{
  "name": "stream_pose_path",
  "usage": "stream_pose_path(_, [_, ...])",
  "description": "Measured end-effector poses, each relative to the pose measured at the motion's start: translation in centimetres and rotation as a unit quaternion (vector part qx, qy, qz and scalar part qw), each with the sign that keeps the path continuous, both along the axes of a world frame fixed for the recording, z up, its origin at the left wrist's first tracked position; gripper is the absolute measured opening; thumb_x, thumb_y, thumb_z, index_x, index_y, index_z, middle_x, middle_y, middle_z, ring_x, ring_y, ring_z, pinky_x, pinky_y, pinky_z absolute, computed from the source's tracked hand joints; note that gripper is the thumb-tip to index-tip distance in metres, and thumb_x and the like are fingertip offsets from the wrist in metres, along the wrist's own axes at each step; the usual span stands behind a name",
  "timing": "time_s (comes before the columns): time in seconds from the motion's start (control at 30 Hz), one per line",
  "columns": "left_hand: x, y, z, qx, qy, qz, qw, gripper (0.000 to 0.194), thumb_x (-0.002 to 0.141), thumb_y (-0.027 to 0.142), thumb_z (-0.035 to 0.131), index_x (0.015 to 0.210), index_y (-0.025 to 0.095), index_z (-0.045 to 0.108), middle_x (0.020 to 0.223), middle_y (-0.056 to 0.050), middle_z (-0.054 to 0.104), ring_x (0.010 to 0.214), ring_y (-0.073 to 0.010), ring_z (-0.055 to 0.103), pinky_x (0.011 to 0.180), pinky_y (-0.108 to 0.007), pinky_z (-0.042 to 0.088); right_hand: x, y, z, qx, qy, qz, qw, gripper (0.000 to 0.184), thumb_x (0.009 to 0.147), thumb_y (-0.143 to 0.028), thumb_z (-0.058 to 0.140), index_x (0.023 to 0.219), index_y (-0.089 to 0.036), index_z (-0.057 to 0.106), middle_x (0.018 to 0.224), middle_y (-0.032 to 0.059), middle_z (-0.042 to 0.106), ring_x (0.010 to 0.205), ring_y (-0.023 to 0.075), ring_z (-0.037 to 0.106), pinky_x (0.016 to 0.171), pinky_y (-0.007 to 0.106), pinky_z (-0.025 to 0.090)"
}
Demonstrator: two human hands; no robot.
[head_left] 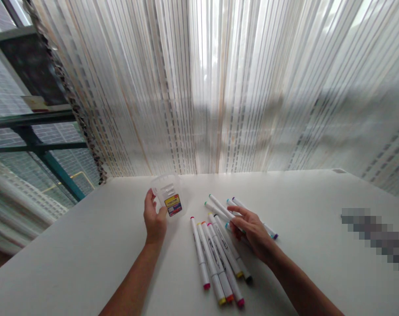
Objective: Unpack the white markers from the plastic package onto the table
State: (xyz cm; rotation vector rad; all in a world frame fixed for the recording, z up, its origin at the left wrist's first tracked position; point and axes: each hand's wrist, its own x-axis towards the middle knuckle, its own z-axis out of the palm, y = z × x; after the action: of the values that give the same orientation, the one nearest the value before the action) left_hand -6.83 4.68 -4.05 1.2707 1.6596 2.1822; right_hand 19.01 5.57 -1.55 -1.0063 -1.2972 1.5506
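Observation:
My left hand [156,219] grips a clear plastic case [168,186] by its left side, tilted above the white table. A yellow and blue label [173,205] shows on the case. My right hand [248,228] has its fingers closed around a white marker [221,204] with a green end. Beneath and beside that hand lie more white markers, one with purple ends [252,215]. Between my hands several markers lie side by side, among them a red-ended marker [199,252] at the left and a black-ended marker [232,245] at the right. The right fingertips are partly hidden.
The white table [87,237] runs back to a striped sheer curtain [212,109]. Left of the curtain a window with green bars [55,171] shows a brick wall. A blurred-out patch [373,237] covers something at the right.

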Motion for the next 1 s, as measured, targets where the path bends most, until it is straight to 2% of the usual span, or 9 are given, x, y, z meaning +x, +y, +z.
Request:
stream_pose_path(0.07, [0.0,-0.6,1.1,0.058,0.051,0.05,0.996,0.065,0.063,0.015,0.056,0.127,0.02,0.044,0.13,-0.011,0.048,0.125,-0.0305,0.04,0.107,-0.05,0.026,0.0,0.0,0.0,0.001,-0.001,-0.002,1.0,0.051,0.061,-0.035,0.057,0.105,-0.012,0.05,0.046,-0.008,0.049,0.041,0.0098,0.037,0.042,0.023,0.029])
stream_pose_path(0.13, [0.5,-1.4,2.4,0.151,0.135,0.086,0.975,0.067,0.063,0.015,0.061,0.127,0.021,0.044,0.132,-0.011,0.045,0.127,-0.0309,0.038,0.107,-0.051,0.024,-0.1,0.0,0.1,0.003,0.003,-0.004,1.0,0.05,0.06,-0.035,0.057,0.104,-0.012,0.051,0.045,-0.0079,0.049,0.04,0.0098,0.036,0.042,0.023,0.029])
stream_pose_path(0.2, [1.8,-2.4,3.5,0.228,0.205,0.06,0.95,0.055,0.067,0.013,0.062,0.12,0.021,0.051,0.123,-0.009,0.052,0.118,-0.0283,0.046,0.103,-0.048,0.032,-0.1,0.0,0.1,0.003,0.018,-0.007,1.0,0.048,0.061,-0.035,0.058,0.102,-0.013,0.052,0.046,-0.0077,0.049,0.041,0.0098,0.037,0.043,0.023,0.03])
stream_pose_path(0.23, [2.6,-2.9,3.9,0.238,0.228,0.019,0.944,0.043,0.071,0.011,0.059,0.113,0.021,0.055,0.113,-0.007,0.056,0.109,-0.0253,0.053,0.098,-0.044,0.038,-0.1,0.0,0.1,0.002,0.028,-0.009,1.0,0.046,0.061,-0.035,0.059,0.101,-0.013,0.052,0.046,-0.0074,0.049,0.041,0.0098,0.038,0.043,0.023,0.03])
stream_pose_path(0.33, [5.1,-4.1,4.1,0.175,0.276,-0.121,0.937,0.023,0.081,0.005,0.048,0.094,0.019,0.06,0.086,-0.003,0.061,0.081,-0.0177,0.06,0.077,-0.033,0.049,0.1,0.0,0.2,-0.002,0.059,-0.004,0.998,0.036,0.062,-0.035,0.063,0.091,-0.014,0.057,0.048,-0.0053,0.05,0.042,0.0094,0.039,0.043,0.023,0.03])
stream_pose_path(0.53, [6.6,-3.6,2.5,-0.039,0.247,-0.166,0.954,0.016,0.088,0.026,0.049,0.097,0.017,0.059,0.09,-0.006,0.059,0.073,-0.0166,0.056,0.063,-0.027,0.046,0.5,0.0,0.5,-0.021,0.116,0.021,0.993,0.027,0.062,-0.035,0.068,0.076,-0.013,0.064,0.047,-0.0026,0.048,0.044,0.0087,0.038,0.043,0.022,0.027])
stream_pose_path(0.63, [6.7,-3.1,2.1,-0.134,0.211,-0.238,0.939,0.024,0.09,0.034,0.045,0.083,0.017,0.061,0.072,-0.002,0.058,0.064,-0.0157,0.054,0.056,-0.025,0.041,0.5,-0.2,0.6,-0.031,0.123,0.025,0.992,0.027,0.062,-0.036,0.069,0.073,-0.012,0.065,0.045,-0.0039,0.044,0.043,0.0075,0.034,0.042,0.022,0.023])
stream_pose_path(0.77, [7.1,-2.9,1.9,-0.164,0.189,-0.273,0.929,0.031,0.089,0.037,0.044,0.069,0.018,0.058,0.056,0.003,0.046,0.053,-0.0137,0.044,0.05,-0.025,0.032,0.3,-0.1,0.5,-0.034,0.1,0.019,0.994,0.03,0.062,-0.042,0.071,0.068,-0.014,0.062,0.044,-0.0053,0.04,0.041,0.0069,0.031,0.04,0.021,0.021])
stream_pose_path(1.0, [6.9,-2.7,1.4,-0.155,0.183,-0.284,0.928,0.024,0.089,0.034,0.047,0.082,0.016,0.061,0.073,-0.003,0.059,0.068,-0.017,0.054,0.059,-0.025,0.04,0.4,0.2,0.3,-0.012,0.048,-0.027,0.998,0.035,0.06,-0.044,0.073,0.06,-0.016,0.053,0.046,-0.0062,0.04,0.042,0.006,0.03,0.041,0.021,0.021])
